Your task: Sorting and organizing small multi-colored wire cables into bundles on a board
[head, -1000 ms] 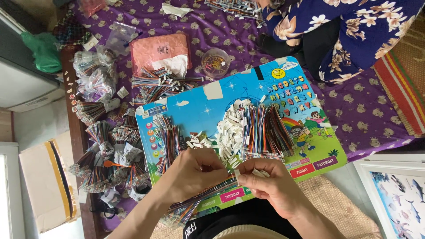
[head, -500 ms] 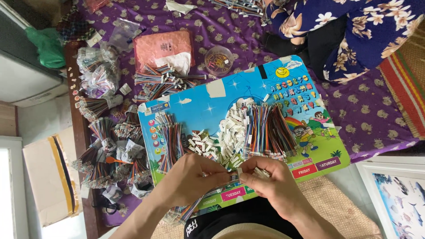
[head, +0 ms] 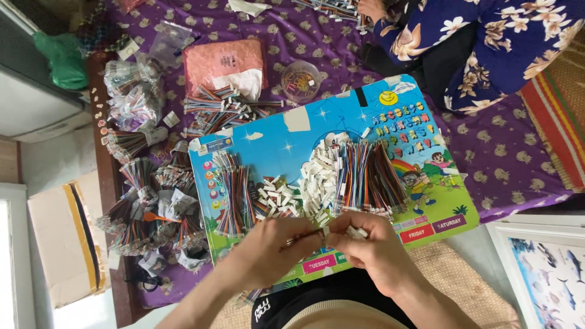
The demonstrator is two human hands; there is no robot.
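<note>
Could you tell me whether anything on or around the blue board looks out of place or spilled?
Nothing looks spilled or damaged. The white connectors lie in a loose, scattered heap on the blue board between two neater wire bundles. The left hand and right hand meet at the board's near edge.

A purple cloth with a pale flower print (head: 256, 24) covers the low surface, its dark wooden edge (head: 113, 201) showing on one side. A striped woven mat (head: 557, 122) lies at one edge and a tan woven mat (head: 463, 286) nearer the viewer. A cardboard box (head: 58, 244) sits on the pale floor (head: 61, 152). Daylight is soft and even.
</note>
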